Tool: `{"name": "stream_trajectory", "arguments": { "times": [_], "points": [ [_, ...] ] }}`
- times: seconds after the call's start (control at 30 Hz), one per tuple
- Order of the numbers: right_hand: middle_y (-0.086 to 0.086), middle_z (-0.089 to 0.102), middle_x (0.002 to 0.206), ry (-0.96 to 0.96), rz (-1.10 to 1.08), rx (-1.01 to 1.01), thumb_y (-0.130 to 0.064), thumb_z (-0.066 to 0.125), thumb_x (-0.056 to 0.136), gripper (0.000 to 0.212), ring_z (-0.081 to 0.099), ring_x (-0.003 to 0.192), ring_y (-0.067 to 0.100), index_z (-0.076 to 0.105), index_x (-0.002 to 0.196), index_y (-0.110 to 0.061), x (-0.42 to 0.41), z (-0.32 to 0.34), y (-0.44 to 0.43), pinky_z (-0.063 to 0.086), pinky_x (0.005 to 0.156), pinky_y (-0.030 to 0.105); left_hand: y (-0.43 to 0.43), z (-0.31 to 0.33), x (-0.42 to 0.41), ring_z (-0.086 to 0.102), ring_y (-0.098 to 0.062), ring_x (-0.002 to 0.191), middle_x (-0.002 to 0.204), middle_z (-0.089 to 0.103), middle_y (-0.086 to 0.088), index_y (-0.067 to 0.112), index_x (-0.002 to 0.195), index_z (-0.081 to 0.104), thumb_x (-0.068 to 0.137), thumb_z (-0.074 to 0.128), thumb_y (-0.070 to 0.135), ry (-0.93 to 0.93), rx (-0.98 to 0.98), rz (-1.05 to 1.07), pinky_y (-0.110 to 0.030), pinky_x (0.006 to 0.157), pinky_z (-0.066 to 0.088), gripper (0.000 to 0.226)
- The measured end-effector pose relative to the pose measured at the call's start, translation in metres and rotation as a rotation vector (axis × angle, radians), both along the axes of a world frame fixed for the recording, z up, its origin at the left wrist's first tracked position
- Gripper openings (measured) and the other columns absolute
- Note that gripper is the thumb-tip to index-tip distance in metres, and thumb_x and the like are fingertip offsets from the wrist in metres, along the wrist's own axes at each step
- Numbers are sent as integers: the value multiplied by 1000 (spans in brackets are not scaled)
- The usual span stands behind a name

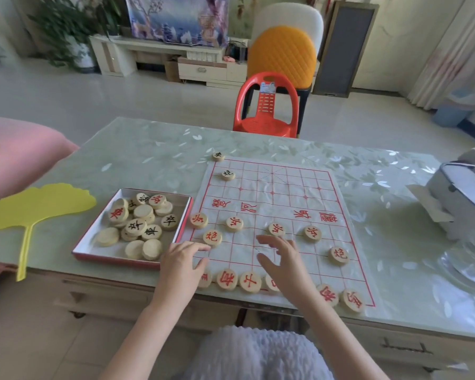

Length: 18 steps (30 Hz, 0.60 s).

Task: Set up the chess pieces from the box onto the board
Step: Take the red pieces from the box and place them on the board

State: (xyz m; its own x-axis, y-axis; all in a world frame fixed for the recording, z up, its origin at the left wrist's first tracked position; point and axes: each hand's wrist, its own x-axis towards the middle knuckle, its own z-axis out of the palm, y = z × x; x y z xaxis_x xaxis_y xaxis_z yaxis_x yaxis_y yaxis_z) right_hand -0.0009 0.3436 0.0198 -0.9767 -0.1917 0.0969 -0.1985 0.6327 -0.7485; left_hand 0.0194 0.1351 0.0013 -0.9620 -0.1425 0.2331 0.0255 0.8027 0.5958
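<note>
A: Progress check?

B: Red side was mostly down. The near row on the xiangqi board [272, 204] had red-lettered pieces [226, 279] side by side, some hidden under the wrists. Two red cannons [212, 237] and four red soldiers [234, 223] sat ahead of them.

A: Black?

B: Barely started. Only two black-lettered pieces [228, 174] were at the far left corner, one right at the board's edge.

A: Box?

B: The box [93, 250] sat on the table [148, 149] just left of the board, with a pile of loose pieces [137, 226], several face down.

A: Hands?

B: The left hand [180, 260] and the right hand [281, 260] hovered over the near rows, fingers spread, gripping nothing. Roughly half done, I'd say.
</note>
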Motion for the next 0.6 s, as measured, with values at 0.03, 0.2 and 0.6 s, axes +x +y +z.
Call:
{"name": "stream_trajectory", "arguments": {
  "times": [0.03,0.2,0.6],
  "points": [
    [-13,55,117,0,26,-3,-19,57,89,32,42,119,10,55,120,-23,-4,1,-14,37,104,29,-8,0,-2,48,-14,98,104,66,6,22,103,67,82,64,17,-3,0,14,-24,84,34,21],
    [-19,51,108,-46,102,-13,-18,55,90,30,44,111,8,56,119,-25,-20,3,-60,38,96,22,-45,-4,-11,53,-15,101,103,65,5,20,105,66,82,64,14,-8,33,58,-26,87,39,24],
    [-21,54,107,-79,157,-26,-17,54,91,27,47,111,4,58,116,-24,-43,-22,-92,37,92,13,-166,-22,-93,50,-40,109,118,55,-22,2,116,56,77,61,-4,-77,-85,352,-45,91,41,40]
  ]
}}
